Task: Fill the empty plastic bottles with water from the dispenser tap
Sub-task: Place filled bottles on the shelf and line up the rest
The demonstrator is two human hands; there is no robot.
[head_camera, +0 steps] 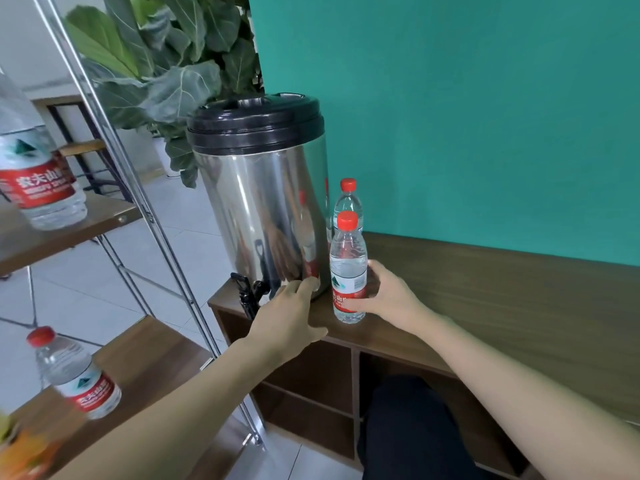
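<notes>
Far left, a big bottle (38,168) on the upper shelf (104,220) is cut off by the frame edge, top blurred. Bottom-left corner: orange-yellow blur, can't tell what it is. Small capped bottle (74,374) stands on the lower shelf (149,351), slightly smeared. Chrome rack posts (114,140) cross in front of a leafy plant (166,64); pot mostly hidden. Floor is pale tile, wall behind is teal.

Steel dispenser (263,202) w/ black lid sits at the left end of a wood cabinet top (485,289). Its black tap (247,294) hangs over the edge, partly hidden by the left hand (289,315). That hand lies flat, fingers straight, fingertips touching the dispenser base, holding nothing.

Just right of the dispenser, front bottle (348,268), red cap on, stands upright on the cabinet top; right hand (382,294) wraps it at the label. Water level inside hard to judge. Rear bottle (347,202) stands behind it, lower half hidden. Open cubbies below; dark trouser leg (412,427) covers part of them.
</notes>
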